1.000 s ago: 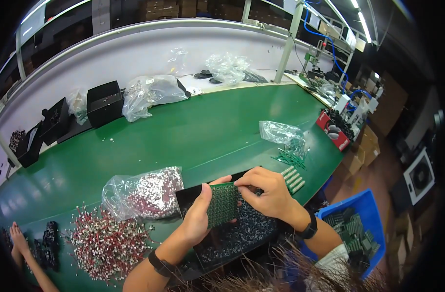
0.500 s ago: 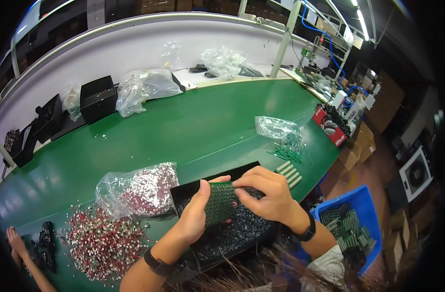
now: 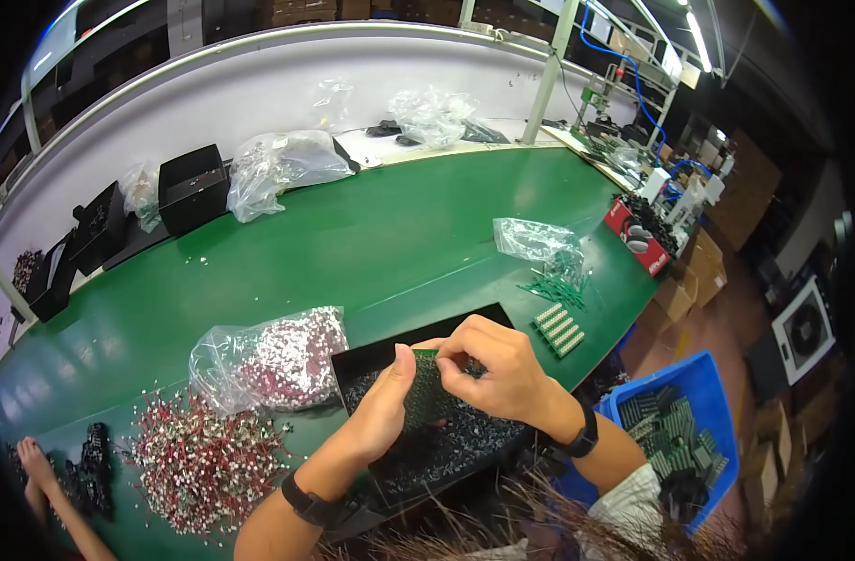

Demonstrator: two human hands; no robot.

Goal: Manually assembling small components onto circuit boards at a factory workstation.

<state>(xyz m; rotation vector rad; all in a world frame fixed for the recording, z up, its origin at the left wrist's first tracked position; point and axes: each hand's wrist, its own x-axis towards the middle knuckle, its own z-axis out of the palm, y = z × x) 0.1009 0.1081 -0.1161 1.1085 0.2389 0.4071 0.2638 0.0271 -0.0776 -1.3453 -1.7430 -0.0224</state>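
My left hand point(image 3: 383, 411) grips a green circuit board panel point(image 3: 426, 397) with its thumb along the near face, tilted up above a black tray point(image 3: 376, 355). My right hand point(image 3: 498, 369) is pinched at the panel's upper right edge. What sits between those fingertips, if anything, is too small to make out. Many small dark parts point(image 3: 484, 432) cover the bottom of the tray. Part of the panel is hidden behind my hands.
Left of the tray lie a heap of red-and-white wired connectors point(image 3: 203, 463) and a clear bag point(image 3: 292, 360) of similar ones. Pale-topped strips point(image 3: 558, 329) sit at right. A blue bin point(image 3: 722, 449) holds green boards. Another person's hand point(image 3: 36, 463) is at far left.
The panel has turned more edge-on, showing less of its face. My right fingers have closed in and shifted slightly left along its upper edge. The whole view has shifted slightly.
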